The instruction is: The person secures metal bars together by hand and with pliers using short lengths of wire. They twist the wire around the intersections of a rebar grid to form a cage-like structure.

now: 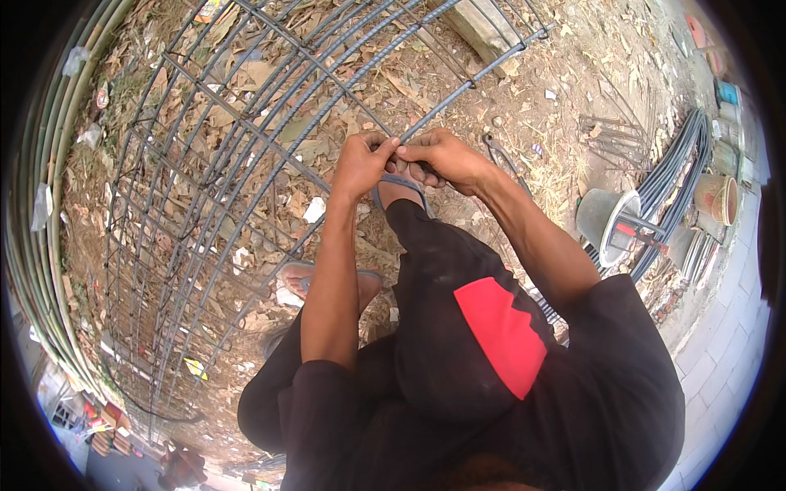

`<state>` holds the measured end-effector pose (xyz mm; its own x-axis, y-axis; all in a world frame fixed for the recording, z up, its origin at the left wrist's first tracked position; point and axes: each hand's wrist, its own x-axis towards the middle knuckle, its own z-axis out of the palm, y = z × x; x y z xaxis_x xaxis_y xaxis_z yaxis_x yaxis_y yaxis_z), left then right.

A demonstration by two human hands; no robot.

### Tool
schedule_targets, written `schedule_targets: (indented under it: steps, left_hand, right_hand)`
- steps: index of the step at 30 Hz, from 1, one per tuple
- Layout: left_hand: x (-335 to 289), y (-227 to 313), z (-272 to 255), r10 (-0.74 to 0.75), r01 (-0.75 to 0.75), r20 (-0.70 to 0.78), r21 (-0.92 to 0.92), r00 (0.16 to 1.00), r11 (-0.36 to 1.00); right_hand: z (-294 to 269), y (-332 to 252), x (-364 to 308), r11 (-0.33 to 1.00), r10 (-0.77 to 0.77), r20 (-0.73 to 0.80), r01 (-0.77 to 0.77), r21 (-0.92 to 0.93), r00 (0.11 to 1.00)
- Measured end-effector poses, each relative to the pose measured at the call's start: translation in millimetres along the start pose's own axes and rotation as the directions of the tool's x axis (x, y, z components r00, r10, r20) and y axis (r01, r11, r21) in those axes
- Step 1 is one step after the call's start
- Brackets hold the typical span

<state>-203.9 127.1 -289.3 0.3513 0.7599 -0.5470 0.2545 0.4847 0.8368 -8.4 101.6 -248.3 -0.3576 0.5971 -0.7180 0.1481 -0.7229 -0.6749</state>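
Note:
My left hand (pixel 364 164) and my right hand (pixel 446 159) meet at the near edge of a cage of steel reinforcing bars (pixel 442 104). Thumbs and forefingers are pinched together on both sides, fingertip to fingertip, right by a bar crossing. Whatever lies between them is too small to make out. Just below the hands is my sandalled foot (pixel 399 192), partly covered by them. Beyond the right hand, a dark tool with two thin handles (pixel 505 159) lies on the dirt.
Bamboo poles (pixel 59 164) line the left side. A concrete block (pixel 479 33) rests at the far end. To the right are a bundle of steel bars (pixel 692 147), small wire frames (pixel 614 139), and a grey bucket (pixel 594 217) beside a red-handled tool (pixel 643 235). Dry leaves litter the ground.

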Motion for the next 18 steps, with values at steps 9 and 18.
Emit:
schedule_targets:
  steps: [9, 18]
  left_hand:
    - [10, 8, -1, -0.185, 0.187, 0.025, -0.136, 0.982, 0.973]
    - [7, -9, 0, -0.114, 0.111, -0.026, -0.114, 0.993, 0.987]
  right_hand:
    - [-103, 136, -59, 0.595, -0.4, -0.657, -0.364, -0.716, 0.638]
    - [-114, 191, -62, 0.177, -0.457, -0.497, -0.472, -0.864, 0.738]
